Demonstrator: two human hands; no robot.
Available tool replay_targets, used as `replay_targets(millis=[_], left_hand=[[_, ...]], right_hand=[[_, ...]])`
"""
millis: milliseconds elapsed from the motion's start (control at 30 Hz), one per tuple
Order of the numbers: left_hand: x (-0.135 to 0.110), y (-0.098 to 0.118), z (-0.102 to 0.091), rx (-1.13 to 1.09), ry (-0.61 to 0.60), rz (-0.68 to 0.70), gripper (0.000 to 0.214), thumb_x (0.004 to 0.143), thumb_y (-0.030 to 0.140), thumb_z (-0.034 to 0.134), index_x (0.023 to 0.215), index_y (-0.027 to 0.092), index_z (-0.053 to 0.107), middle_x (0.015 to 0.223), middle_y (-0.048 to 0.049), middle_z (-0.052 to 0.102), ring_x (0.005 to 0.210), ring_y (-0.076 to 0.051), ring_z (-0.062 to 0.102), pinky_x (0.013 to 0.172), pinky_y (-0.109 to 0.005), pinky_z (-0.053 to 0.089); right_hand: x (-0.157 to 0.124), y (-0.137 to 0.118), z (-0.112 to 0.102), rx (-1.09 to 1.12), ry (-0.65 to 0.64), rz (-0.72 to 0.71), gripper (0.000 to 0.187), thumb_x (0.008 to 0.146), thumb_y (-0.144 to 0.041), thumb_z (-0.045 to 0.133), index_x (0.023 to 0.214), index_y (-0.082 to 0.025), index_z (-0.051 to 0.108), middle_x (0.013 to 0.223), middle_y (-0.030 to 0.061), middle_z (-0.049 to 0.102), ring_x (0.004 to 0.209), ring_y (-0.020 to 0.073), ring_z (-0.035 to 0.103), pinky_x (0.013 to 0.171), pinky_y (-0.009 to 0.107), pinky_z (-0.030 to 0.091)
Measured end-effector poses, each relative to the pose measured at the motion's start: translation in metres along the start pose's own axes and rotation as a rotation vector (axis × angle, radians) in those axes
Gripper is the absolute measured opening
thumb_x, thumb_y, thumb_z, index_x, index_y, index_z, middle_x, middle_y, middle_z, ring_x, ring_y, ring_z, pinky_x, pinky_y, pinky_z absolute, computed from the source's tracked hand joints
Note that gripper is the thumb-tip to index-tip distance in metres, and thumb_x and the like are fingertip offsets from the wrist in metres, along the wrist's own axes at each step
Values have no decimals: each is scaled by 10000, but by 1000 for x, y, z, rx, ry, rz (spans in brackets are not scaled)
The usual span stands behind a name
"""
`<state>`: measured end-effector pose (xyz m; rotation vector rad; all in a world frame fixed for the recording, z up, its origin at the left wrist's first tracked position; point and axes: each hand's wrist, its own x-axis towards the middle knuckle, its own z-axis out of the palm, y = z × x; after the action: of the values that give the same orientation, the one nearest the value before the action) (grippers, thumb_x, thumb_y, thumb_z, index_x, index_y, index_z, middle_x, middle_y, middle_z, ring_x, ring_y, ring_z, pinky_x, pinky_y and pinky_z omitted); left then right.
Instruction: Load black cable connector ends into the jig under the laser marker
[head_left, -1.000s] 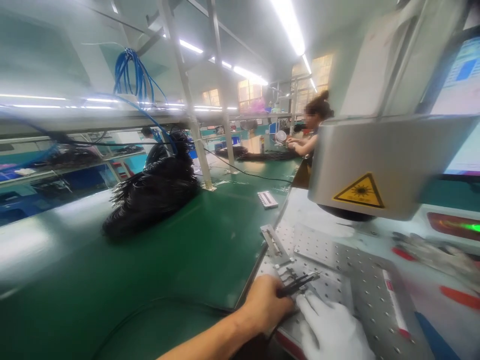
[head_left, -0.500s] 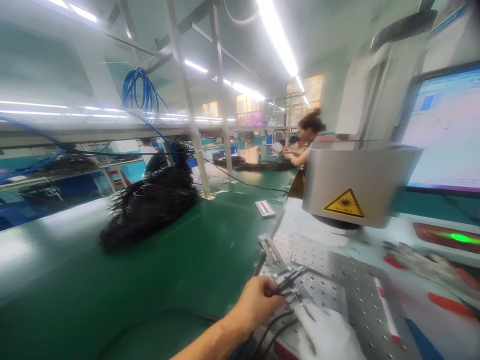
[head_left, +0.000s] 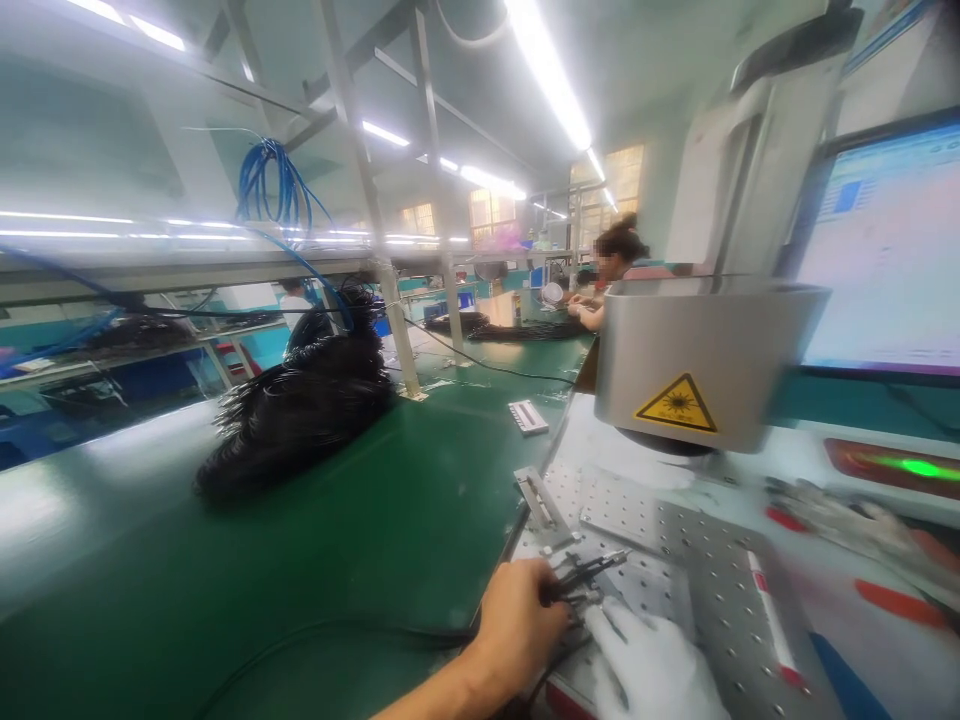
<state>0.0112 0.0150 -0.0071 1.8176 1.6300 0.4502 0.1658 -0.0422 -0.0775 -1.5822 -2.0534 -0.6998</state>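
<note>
My left hand (head_left: 523,615), bare, is closed around a few thin black cables (head_left: 581,575). Their metal-tipped ends stick out to the right past my fingers, over a perforated metal plate (head_left: 720,590). In a white glove, my right hand (head_left: 649,660) is close against it, with its fingers bent at the same cables; the fingertips are partly hidden and look closed on them. Lengths of black cable trail left from my left hand over the green tabletop (head_left: 405,520). Just beyond the cable ends lies a small slotted metal fixture (head_left: 545,508).
A laser head with a yellow warning sign (head_left: 679,403) hangs above the plate. To the right are a red-and-white marker (head_left: 772,620), gloves (head_left: 847,520) and a monitor (head_left: 885,250). A heap of black cables (head_left: 300,420) lies left. Another person (head_left: 619,255) sits further back.
My left hand has shifted slightly right and down, and the cable ends now reach a little further right. My gloved right hand has barely moved. The view has turned slightly.
</note>
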Motion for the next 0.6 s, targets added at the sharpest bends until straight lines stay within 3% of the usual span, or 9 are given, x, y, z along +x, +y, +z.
replay_targets(millis=[267,467,600], left_hand=[[-1,1,4,191,19,38,127,647,162,533,702,199,641,718,-31,637,695,-171,522,609,-286,241],[2,-4,8,223,20,77,153,634,165,532,716,203,656,781,-64,690,767,-221,603,617,-297,258],[3,-5,9,225,0,73,169,649,174,543,745,206,678,813,-74,706,786,-233,614,632,-304,275]], right_hand=[[-3,6,12,33,106,-47,317,728,-210,491,963,-275,692,971,-4,720,667,214,603,480,314,449],[-5,8,14,-11,84,-78,364,721,-200,491,1014,-262,700,1102,-6,701,658,209,599,499,319,477],[-4,8,13,16,36,-52,374,729,-199,493,1035,-266,697,1053,-14,711,616,198,579,485,318,473]])
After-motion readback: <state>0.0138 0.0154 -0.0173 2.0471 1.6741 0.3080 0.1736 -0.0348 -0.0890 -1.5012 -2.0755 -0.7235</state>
